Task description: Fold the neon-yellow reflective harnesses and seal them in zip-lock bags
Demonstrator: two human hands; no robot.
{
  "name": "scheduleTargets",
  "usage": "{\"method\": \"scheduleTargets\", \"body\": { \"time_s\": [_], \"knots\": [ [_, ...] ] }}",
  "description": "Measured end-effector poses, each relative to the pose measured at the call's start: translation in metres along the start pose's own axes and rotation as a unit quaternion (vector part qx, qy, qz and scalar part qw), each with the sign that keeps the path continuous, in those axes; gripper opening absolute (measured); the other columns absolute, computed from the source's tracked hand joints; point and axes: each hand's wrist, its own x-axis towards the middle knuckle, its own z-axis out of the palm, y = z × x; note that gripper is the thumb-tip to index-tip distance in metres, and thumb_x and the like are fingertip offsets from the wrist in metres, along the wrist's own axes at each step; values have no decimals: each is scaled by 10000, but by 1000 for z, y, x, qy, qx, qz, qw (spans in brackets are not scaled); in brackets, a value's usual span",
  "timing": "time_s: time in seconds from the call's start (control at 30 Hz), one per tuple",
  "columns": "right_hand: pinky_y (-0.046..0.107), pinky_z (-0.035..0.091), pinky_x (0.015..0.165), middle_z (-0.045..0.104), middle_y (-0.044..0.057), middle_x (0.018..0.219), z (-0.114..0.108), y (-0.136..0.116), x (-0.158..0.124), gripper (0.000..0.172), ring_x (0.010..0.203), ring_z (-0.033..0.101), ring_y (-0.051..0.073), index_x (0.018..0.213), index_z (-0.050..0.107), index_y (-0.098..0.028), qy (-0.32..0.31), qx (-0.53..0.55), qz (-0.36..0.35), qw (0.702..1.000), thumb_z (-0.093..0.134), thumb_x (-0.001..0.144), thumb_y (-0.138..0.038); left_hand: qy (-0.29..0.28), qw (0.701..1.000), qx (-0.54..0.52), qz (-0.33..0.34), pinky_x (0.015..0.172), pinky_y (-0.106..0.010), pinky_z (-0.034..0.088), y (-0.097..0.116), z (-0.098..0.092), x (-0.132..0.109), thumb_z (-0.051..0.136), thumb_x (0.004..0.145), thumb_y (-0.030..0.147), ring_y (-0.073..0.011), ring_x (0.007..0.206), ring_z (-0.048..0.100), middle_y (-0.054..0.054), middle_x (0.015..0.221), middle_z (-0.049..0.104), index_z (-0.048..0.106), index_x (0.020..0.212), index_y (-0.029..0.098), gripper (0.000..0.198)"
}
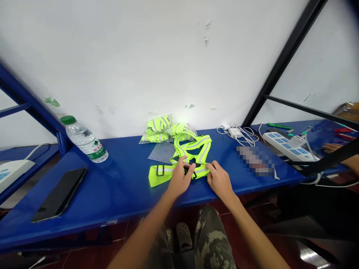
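A yellow-green reflective strap vest with silver stripes and black buckles lies on the blue table. My left hand pinches its lower band beside a black buckle, fingers closed. Further right on the same band, my right hand grips the strap between thumb and fingers. The band's loose end, with a black slider, lies flat left of my left hand. Behind the vest is a flat clear plastic bag, and against the wall sit bagged yellow-green vests.
A water bottle and a black phone are at the left. White chargers with cables lie right of the vest, near a pixelated item. Beyond the black frame are a power strip and another person's hand.
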Motion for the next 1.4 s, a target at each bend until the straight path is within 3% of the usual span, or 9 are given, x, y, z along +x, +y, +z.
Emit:
{"method": "scheduleTargets", "body": {
  "time_s": [0.2, 0.43, 0.63, 0.83, 0.93, 1.07, 1.13, 1.23, 1.4],
  "knots": [
    [304, 401, 632, 560, 72, 869, 3, 5, -4, 264, 734, 544, 206, 983, 633, -188, 12, 3, -14, 1000, 421, 855, -96, 38, 995, 58, 70, 1012, -392, 438, 0, 1, -7, 632, 832, 458, -234, 1116, 550, -92, 1146, 597, 557, 1174, 217, 424],
    [383, 426, 813, 606, 130, 1080, -9, -11, 2, 249, 989, 504, 277, 951, 661, -150, 7, -17, -91, 996, 474, 825, -48, 57, 982, 137, 114, 981, -426, 448, -3, 4, -9, 490, 868, 166, -248, 1104, 525, -114, 1111, 531, 590, 1077, 193, 233],
    [433, 418, 924, 620, 119, 1196, -16, -35, 4, 299, 1099, 480, 285, 1139, 635, -139, -26, 25, -140, 990, 520, 863, -142, 65, 975, 167, 130, 935, -414, 469, -9, 11, -9, 506, 845, 158, -240, 1043, 526, -102, 1057, 518, 592, 937, 172, 126],
    [409, 458, 942, 637, 109, 1177, -6, -35, 1, 328, 1049, 517, 261, 1205, 608, -129, -50, 39, -145, 987, 448, 919, -132, 64, 958, 233, 156, 1007, -431, 429, -3, 2, -23, 477, 888, 178, -260, 1149, 495, -117, 1165, 551, 541, 1218, 184, 336],
    [420, 449, 985, 626, 106, 1208, -4, -34, -4, 331, 1094, 503, 272, 1216, 601, -137, -34, 37, -145, 988, 435, 930, -134, 138, 935, 309, 106, 1088, -507, 329, -3, -21, -46, 515, 887, 233, -309, 1269, 409, -134, 1296, 498, 527, 1267, 201, 382],
    [438, 441, 1009, 622, 105, 1229, -6, -37, -8, 372, 1124, 494, 280, 1247, 578, -150, -22, 35, -138, 990, 423, 914, -91, 195, 906, 358, -114, 946, -559, 417, -19, -66, -67, 584, 848, 439, -400, 1255, 408, -204, 1403, 403, 402, 1412, 180, 647],
    [435, 454, 995, 633, 103, 1213, -7, -38, -8, 386, 1112, 503, 278, 1270, 560, -155, -24, 40, -133, 990, 414, 918, -93, 140, 915, 342, -160, 913, -568, 427, -30, -85, -66, 573, 838, 513, -389, 1166, 488, -174, 1261, 544, 414, 1407, 189, 673],
    [430, 467, 976, 642, 99, 1205, -7, -38, -8, 388, 1103, 508, 279, 1287, 553, -152, -26, 40, -129, 990, 412, 928, -110, 59, 952, 257, -153, 894, -497, 459, -43, -100, -54, 580, 844, 399, -311, 1020, 589, -117, 1097, 640, 486, 1340, 203, 542],
    [439, 440, 1014, 623, 102, 1252, -2, -35, -10, 415, 1145, 498, 278, 1263, 594, -145, -21, 27, -145, 989, 435, 889, -59, 129, 982, -40, -135, 836, -370, 525, -37, -92, -30, 633, 791, 284, -223, 903, 658, -103, 1035, 662, 465, 1334, 146, 585]
  ]
}}
